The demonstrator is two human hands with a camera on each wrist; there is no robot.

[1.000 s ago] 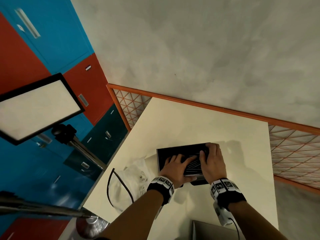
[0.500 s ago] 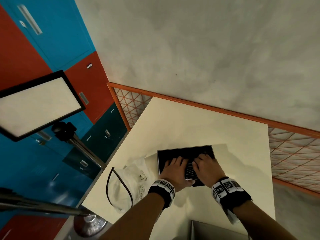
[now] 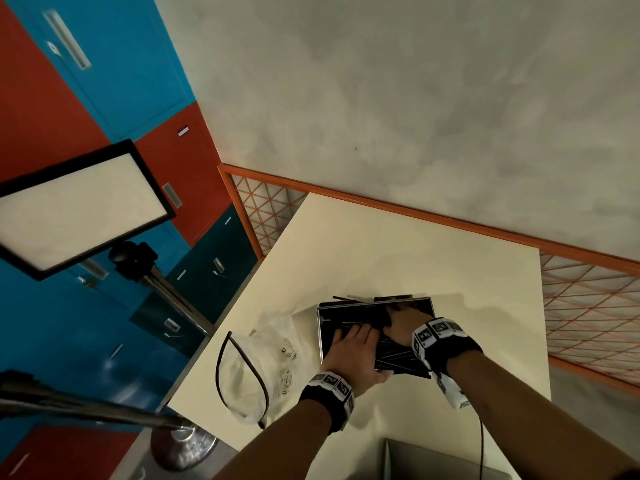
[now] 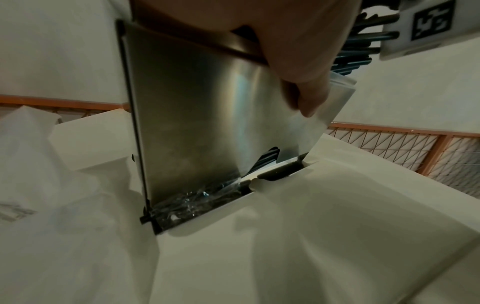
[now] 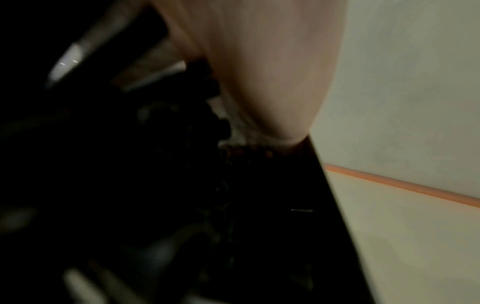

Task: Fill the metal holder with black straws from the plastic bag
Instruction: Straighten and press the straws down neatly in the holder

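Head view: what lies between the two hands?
Black straws in the metal holder show between the left hand and the right hand, in the head view.

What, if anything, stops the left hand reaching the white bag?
Likely yes, it can reach. The white bag lies on the table just left of the holder, nothing between. But the left hand grips the holder and would have to let go first.

Metal holder (image 3: pixel 334 323): on table (image 3: pixel 381 251). Black straws (image 3: pixel 398 356): inside holder, some past its far edge. Plastic bag (image 3: pixel 263 362): on table, just left of holder. Left hand (image 3: pixel 353 355), right hand (image 3: pixel 403 327): over holder's near side. Light stand (image 3: pixel 138 261): far left of holder, off table.
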